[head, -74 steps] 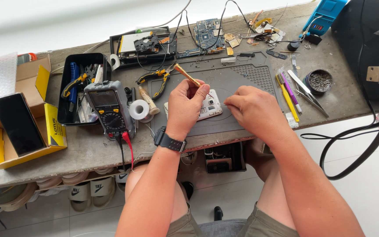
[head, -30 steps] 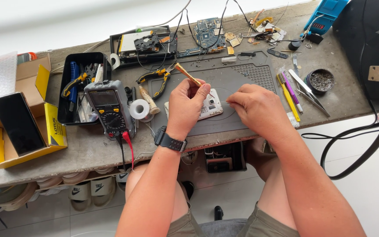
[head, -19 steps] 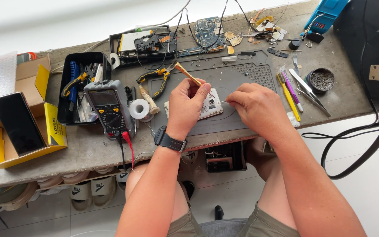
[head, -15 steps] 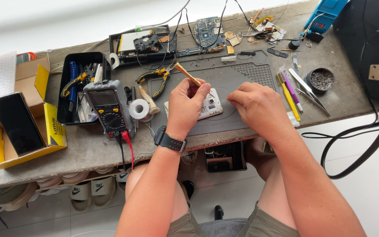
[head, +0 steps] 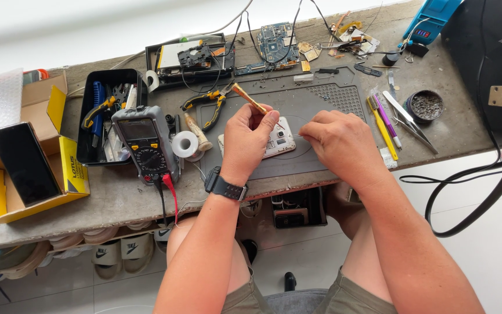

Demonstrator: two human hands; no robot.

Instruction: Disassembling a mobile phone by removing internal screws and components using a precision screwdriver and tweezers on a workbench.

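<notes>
1. Arms: both forearms are bare from elbow to wrist; no sleeves are visible in the head view.
2. Left hand (head: 250, 139): no glove and no ring visible.
3. Left wrist: a black wristwatch (head: 225, 186) with a dark band and a dark rectangular case.
4. Right hand (head: 339, 142): no glove; the wrist carries no band.
5. Legs: olive-green shorts (head: 315, 298), hems above the bare knees.

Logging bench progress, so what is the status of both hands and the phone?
Left hand grips wooden-handled tool, resting on white phone. Right hand pinched beside it on grey mat. Solder spool close at left, clear of the phone.
</notes>
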